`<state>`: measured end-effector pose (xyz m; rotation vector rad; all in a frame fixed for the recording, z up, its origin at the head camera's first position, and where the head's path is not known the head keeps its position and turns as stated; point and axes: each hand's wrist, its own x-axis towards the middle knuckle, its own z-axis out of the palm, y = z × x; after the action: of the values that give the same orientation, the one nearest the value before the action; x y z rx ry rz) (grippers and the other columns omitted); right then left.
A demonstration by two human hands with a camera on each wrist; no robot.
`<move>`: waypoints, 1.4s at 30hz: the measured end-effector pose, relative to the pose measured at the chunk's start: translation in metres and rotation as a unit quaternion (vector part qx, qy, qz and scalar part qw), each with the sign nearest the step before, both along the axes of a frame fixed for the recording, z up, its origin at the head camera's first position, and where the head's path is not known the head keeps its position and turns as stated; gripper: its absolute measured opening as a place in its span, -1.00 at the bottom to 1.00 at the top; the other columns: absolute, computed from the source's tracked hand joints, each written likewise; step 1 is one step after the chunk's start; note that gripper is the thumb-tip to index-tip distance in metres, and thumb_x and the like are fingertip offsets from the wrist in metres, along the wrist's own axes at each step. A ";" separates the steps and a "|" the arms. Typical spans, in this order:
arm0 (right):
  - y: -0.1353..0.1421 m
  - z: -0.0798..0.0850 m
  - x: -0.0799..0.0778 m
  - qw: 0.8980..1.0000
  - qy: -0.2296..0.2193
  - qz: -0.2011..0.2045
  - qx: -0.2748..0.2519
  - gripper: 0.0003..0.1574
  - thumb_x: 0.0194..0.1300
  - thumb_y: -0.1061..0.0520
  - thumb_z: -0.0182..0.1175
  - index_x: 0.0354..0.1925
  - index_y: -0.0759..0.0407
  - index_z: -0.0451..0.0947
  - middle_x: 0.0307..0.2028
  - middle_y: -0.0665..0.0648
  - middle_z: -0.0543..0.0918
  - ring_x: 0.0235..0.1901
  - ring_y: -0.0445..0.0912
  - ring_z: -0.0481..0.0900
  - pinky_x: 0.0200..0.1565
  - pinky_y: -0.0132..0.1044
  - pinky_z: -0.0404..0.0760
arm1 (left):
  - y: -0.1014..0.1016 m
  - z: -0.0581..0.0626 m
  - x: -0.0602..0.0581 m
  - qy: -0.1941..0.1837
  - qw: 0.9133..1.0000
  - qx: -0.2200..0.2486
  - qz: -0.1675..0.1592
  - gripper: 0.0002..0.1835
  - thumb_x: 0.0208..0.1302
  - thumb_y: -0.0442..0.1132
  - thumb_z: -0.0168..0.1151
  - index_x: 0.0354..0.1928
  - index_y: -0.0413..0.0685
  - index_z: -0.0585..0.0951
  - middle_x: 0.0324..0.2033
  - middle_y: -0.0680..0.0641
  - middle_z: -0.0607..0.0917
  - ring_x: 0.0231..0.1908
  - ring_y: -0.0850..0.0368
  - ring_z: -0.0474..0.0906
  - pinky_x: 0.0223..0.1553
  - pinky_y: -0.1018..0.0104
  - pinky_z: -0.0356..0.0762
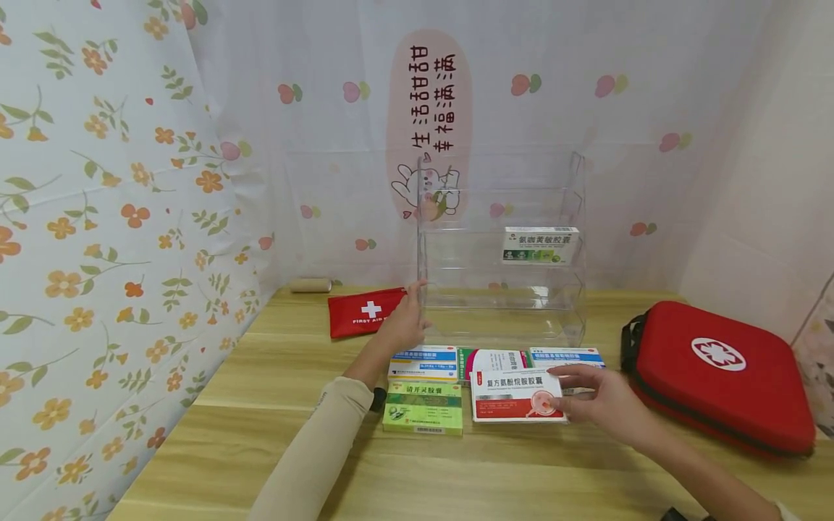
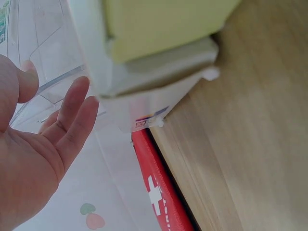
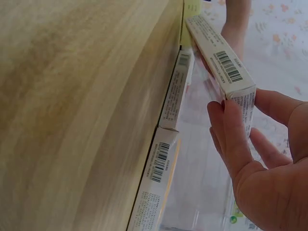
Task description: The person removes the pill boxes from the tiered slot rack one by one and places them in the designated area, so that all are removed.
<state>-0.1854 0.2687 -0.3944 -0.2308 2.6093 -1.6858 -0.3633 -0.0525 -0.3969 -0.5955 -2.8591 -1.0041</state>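
Note:
My right hand [image 1: 602,398] pinches the right end of a white and red medicine box [image 1: 515,396], raised a little over the table. In the right wrist view the thumb and fingers hold that box [image 3: 221,57] by its end. My left hand [image 1: 405,318] is at the left side of a clear tiered acrylic rack [image 1: 495,298], its fingers loosely extended; the left wrist view shows the hand [image 2: 43,149] beside the rack's edge, gripping nothing. One white and green medicine box [image 1: 539,246] stands on a tier at the rack's right.
Before the rack lie a blue and white box [image 1: 423,354], a pink, green and white box [image 1: 498,358], another blue and white box [image 1: 573,354] and a green box [image 1: 422,407]. A red first-aid pouch [image 1: 352,315] lies left; a red case [image 1: 723,376] stands right.

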 end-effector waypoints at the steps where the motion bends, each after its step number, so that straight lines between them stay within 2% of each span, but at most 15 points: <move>1: 0.000 -0.001 0.000 1.000 0.001 0.008 -0.004 -0.27 0.16 0.16 0.45 0.21 0.46 0.45 0.00 0.46 0.61 -0.28 -0.01 0.74 -0.34 -0.14 0.73 | 0.000 0.000 0.000 0.000 1.000 0.000 0.000 -0.01 0.27 -0.35 0.32 0.47 0.31 -0.14 0.07 -0.17 0.46 -0.26 0.05 0.52 -0.40 0.30 0.62; 7: -0.001 -0.007 -0.002 0.999 0.010 0.044 -0.001 -0.33 0.17 0.20 0.43 0.17 0.48 0.46 -0.06 0.45 0.64 -0.28 -0.03 0.71 -0.34 -0.16 0.73 | -0.002 -0.002 0.000 0.006 1.000 0.002 -0.006 0.00 0.26 -0.34 0.34 0.48 0.30 -0.14 0.06 -0.15 0.46 -0.24 0.06 0.52 -0.39 0.33 0.62; 12: 0.000 -0.009 -0.005 0.998 -0.020 0.049 0.017 -0.32 0.20 0.13 0.42 0.19 0.42 0.45 -0.10 0.37 0.67 -0.31 0.01 0.69 -0.35 -0.15 0.73 | -0.004 -0.002 -0.002 0.007 1.000 0.000 -0.019 0.00 0.28 -0.32 0.32 0.50 0.28 -0.16 0.08 -0.14 0.45 -0.18 0.04 0.52 -0.35 0.35 0.64; 17: -0.001 -0.010 -0.009 0.997 -0.048 0.054 0.031 -0.30 0.21 0.08 0.41 0.20 0.40 0.44 -0.09 0.36 0.66 -0.32 0.04 0.67 -0.38 -0.11 0.72 | -0.005 0.001 -0.002 -0.005 1.000 0.003 -0.025 -0.01 0.30 -0.32 0.30 0.51 0.27 -0.16 0.04 -0.15 0.44 -0.30 0.03 0.51 -0.43 0.34 0.61; 24: -0.001 -0.013 -0.013 0.994 -0.053 0.094 0.036 -0.36 0.25 0.15 0.37 0.18 0.45 0.42 -0.19 0.27 0.65 -0.37 0.02 0.64 -0.43 -0.12 0.71 | -0.006 0.004 0.000 -0.005 1.000 -0.009 -0.021 -0.02 0.31 -0.30 0.30 0.51 0.25 -0.16 0.01 -0.13 0.46 -0.37 0.05 0.51 -0.45 0.35 0.60; 32: -0.003 -0.015 -0.018 0.993 -0.066 0.078 0.053 -0.36 0.20 0.12 0.42 0.16 0.40 0.47 -0.20 0.23 0.65 -0.37 -0.01 0.62 -0.44 -0.14 0.70 | -0.008 0.005 0.001 0.001 1.000 -0.016 -0.024 -0.03 0.31 -0.29 0.30 0.51 0.23 -0.16 0.01 -0.15 0.46 -0.41 0.05 0.49 -0.48 0.35 0.58; 36: -0.005 -0.016 -0.020 0.992 -0.066 0.091 0.051 -0.38 0.18 0.16 0.42 0.13 0.42 0.49 -0.25 0.23 0.65 -0.43 0.00 0.62 -0.49 -0.16 0.68 | -0.009 0.005 0.001 -0.002 0.999 -0.016 -0.028 -0.04 0.33 -0.28 0.29 0.51 0.21 -0.16 -0.02 -0.15 0.46 -0.45 0.04 0.48 -0.49 0.34 0.57; 42: -0.007 -0.014 -0.020 0.991 -0.056 0.097 0.075 -0.38 0.18 0.13 0.43 0.14 0.40 0.52 -0.19 0.25 0.68 -0.40 0.00 0.63 -0.51 -0.16 0.68 | -0.008 0.005 0.001 -0.009 0.999 -0.014 -0.032 -0.04 0.33 -0.27 0.29 0.50 0.25 -0.18 -0.15 -0.10 0.46 -0.49 0.03 0.49 -0.49 0.33 0.57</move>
<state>-0.2053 0.2613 -0.4082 -0.3609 2.5227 -1.3923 -0.3627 -0.0606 -0.3917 -0.6868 -2.8917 -0.9834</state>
